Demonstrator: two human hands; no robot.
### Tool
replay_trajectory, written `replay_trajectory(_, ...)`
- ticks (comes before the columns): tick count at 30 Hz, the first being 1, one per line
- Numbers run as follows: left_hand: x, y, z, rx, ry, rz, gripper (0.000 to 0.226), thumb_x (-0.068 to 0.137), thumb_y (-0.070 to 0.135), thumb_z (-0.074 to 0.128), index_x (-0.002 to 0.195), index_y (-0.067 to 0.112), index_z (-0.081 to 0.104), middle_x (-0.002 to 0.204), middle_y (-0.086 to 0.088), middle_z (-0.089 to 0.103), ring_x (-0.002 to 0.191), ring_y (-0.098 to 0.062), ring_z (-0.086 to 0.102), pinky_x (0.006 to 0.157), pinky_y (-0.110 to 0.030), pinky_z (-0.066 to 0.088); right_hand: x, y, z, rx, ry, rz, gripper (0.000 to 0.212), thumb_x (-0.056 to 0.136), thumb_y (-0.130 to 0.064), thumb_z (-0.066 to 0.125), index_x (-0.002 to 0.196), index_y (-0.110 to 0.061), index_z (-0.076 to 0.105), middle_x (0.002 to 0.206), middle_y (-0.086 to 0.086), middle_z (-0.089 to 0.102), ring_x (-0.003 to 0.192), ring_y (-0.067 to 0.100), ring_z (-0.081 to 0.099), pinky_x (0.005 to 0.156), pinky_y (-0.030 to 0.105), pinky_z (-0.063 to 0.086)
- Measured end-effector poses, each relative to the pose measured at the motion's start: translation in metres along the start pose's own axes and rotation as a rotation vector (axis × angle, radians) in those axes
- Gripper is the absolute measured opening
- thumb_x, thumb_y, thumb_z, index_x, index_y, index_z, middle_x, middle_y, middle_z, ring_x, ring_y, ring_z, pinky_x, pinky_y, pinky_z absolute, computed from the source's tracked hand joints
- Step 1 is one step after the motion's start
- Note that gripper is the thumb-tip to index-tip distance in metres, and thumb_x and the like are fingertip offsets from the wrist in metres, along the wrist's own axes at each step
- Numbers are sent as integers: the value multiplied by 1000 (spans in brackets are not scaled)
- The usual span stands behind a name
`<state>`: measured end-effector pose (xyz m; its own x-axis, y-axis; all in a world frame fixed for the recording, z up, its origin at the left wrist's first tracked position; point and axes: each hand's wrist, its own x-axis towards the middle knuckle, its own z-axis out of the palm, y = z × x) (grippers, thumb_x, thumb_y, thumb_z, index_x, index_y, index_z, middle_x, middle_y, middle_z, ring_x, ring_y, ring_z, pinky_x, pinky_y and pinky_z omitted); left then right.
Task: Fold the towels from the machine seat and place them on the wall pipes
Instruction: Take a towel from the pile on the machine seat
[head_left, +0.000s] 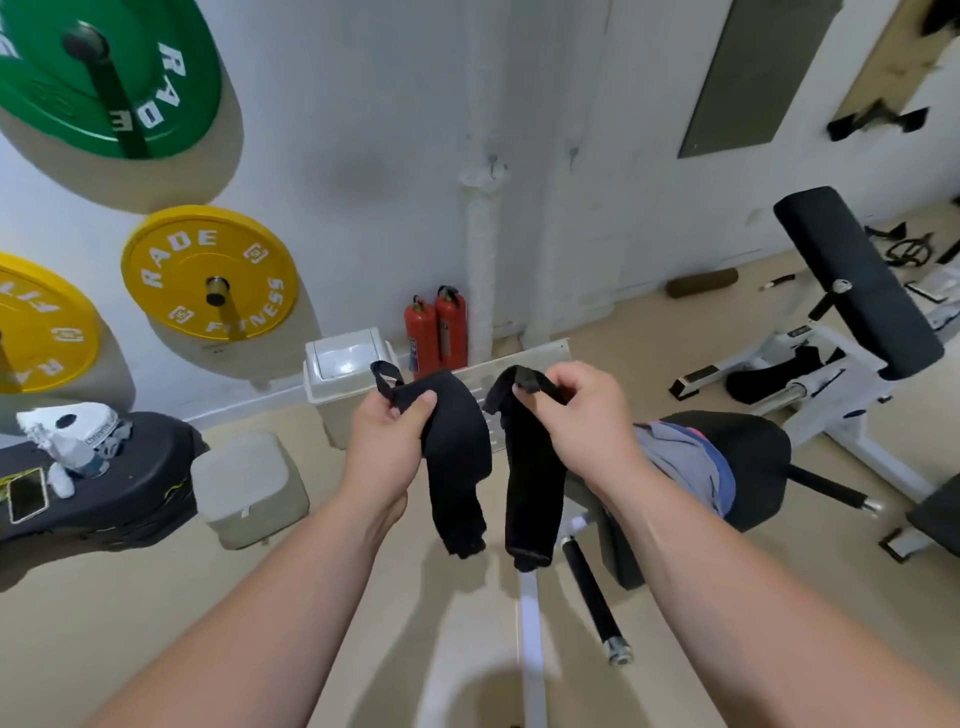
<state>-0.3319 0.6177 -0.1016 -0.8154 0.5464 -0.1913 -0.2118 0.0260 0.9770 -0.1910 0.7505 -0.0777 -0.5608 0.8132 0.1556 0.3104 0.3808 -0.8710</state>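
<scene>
— What are they holding?

— A black towel (457, 457), up in front of them, above the floor. The left hand (387, 447) pinches one top end between the thumb and curled fingers, and a small loop of cloth sticks up above the thumb. The right hand (582, 421) pinches the other top end in the same way.

— Is it one towel or two?

— I can't tell from here. It hangs in two dark lengths, one under each hand, with a gap between them. Both lower ends dangle free.

— Where's the machine seat?

— To the person's right, just beyond the right wrist. The machine seat (753, 447) is round and black, and a grey towel (675, 457) lies crumpled on it. A blue one (724, 478) is against it, and there's a bit of pink at the top edge.

— And the wall pipes?

— Straight ahead. The wall pipes (480, 249) are white and run up the wall beyond the hands. Two red fire extinguishers (439, 332) stand on the floor just to their left, and a white bin (345, 364) is next along. Further left, a yellow weight plate (208, 273) hangs on the wall with a green weight plate (104, 67) above it.
</scene>
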Motion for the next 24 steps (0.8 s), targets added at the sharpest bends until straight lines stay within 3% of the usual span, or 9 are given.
replay_trajectory(3,17,18,-33,19,-17,60,12,101,18,58,107,13,67,93,-4,76,81,-13,73,67,-24,57,-8,-38,47,44,-30,5,41,91,-28,72,59,-23,46,54,-10,40,56,8,36,56,31,31)
replay_trajectory(6,36,34,-64,136,45,152,10,100,25,58,91,23,64,88,-2,72,81,-22,67,70,-35,52,-10,-69,86,-34,164,38,40,89,-27,71,63,-22,41,56,-9,39,53,8,34,54,27,31)
replay_trajectory(9,45,45,-88,179,57,185,18,97,31,59,83,20,57,82,-8,66,77,-30,62,69,-42,52,-9,-93,117,-38,346,69,36,88,-23,67,66,-20,39,57,-7,39,53,10,33,56,32,35)
replay_trajectory(11,47,52,-99,167,37,185,19,96,30,61,86,14,59,81,-12,66,74,-34,61,67,-45,53,-8,-108,142,-18,348,22,31,88,-19,67,69,-21,43,57,-7,42,53,11,37,57,31,37)
replay_trajectory(13,50,60,-110,51,-3,163,12,97,19,62,88,12,66,79,-9,71,72,-26,64,68,-39,52,-9,-119,167,3,261,-74,23,87,-16,70,75,-24,52,59,-5,47,56,10,43,59,27,39)
replay_trajectory(16,62,71,-123,-100,-73,107,18,99,11,59,89,12,73,85,-15,77,80,-30,72,78,-43,58,-5,-125,196,13,154,-206,11,87,-15,73,87,-25,67,68,-6,59,68,10,55,67,24,45)
replay_trajectory(18,73,75,-129,-134,-66,73,20,100,9,56,87,8,72,83,-17,74,77,-28,69,74,-40,56,4,-123,208,4,181,-272,7,86,-16,74,89,-22,74,76,-6,64,76,9,58,72,25,47)
replay_trajectory(20,85,76,-132,-128,-59,43,21,101,11,54,89,4,70,83,-19,71,77,-27,65,71,-40,54,13,-119,218,9,223,-319,3,84,-18,76,86,-20,76,84,-9,60,85,12,58,80,26,45)
replay_trajectory(24,111,74,-128,-90,-90,14,26,103,10,47,101,1,71,102,-22,75,98,-34,73,91,-48,56,38,-112,233,71,229,-280,4,82,-25,76,83,-28,77,106,-22,46,111,23,53,99,30,43)
